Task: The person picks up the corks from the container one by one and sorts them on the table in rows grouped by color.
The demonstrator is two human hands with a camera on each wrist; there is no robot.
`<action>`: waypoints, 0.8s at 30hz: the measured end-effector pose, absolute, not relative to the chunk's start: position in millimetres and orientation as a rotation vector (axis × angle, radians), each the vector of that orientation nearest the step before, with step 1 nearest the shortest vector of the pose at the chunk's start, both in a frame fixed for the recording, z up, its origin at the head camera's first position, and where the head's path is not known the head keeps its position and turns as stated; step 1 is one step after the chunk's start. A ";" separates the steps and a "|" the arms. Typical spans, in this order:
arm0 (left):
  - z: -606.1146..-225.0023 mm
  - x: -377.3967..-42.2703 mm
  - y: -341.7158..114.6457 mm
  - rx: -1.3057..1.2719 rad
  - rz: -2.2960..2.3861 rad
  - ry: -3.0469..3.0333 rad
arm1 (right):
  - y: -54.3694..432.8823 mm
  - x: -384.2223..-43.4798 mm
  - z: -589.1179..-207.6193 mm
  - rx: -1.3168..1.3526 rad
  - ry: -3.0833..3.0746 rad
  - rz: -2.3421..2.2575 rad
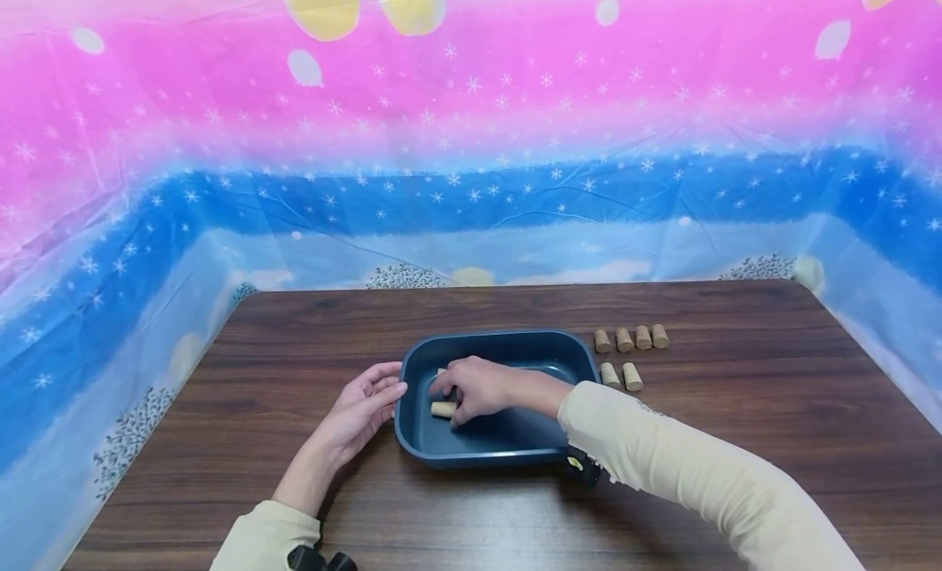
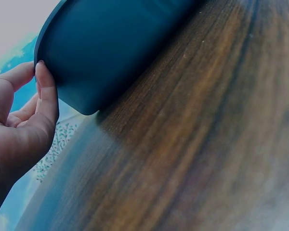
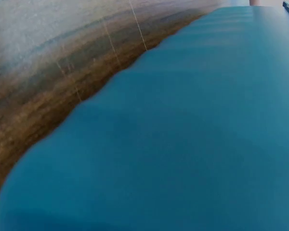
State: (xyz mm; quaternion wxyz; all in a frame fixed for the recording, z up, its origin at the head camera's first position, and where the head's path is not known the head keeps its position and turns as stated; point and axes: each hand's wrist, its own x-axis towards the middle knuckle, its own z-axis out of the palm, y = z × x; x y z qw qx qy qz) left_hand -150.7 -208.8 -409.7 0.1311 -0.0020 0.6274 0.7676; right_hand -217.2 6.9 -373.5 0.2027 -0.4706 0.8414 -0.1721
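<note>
A dark blue rectangular tub (image 1: 482, 456) stands on the table. My left hand (image 1: 361, 411) grips its left rim, thumb and fingers on either side of the wall; the left wrist view shows this hand (image 2: 26, 113) pinching the tub's edge (image 2: 101, 53). Inside the tub, my right hand (image 1: 482, 387) reaches down at the left end with bent fingers. Between its thumb and index finger lies a pale cork (image 1: 443, 409) on its side. A second cork (image 1: 441, 372) shows only partly behind the fingers. The right wrist view holds mostly the tub's outer wall (image 3: 183, 134).
Right of the tub, several tapered corks (image 1: 643, 336) stand in a back row, and two more corks (image 1: 632, 376) stand in front of them. The dark wood table (image 1: 243, 391) is enclosed by a pink and blue cloth (image 1: 515, 195) with snowflakes.
</note>
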 end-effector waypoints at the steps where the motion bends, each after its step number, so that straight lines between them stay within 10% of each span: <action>1: -409.6 -150.7 -208.8 -0.004 2.232 1.817 | 6.8 -217.4 -373.0 -1.327 2.332 -0.474; 24: -408.3 -150.1 -208.1 -0.047 2.219 1.835 | 20.7 -219.0 -362.1 -1.268 2.333 -0.625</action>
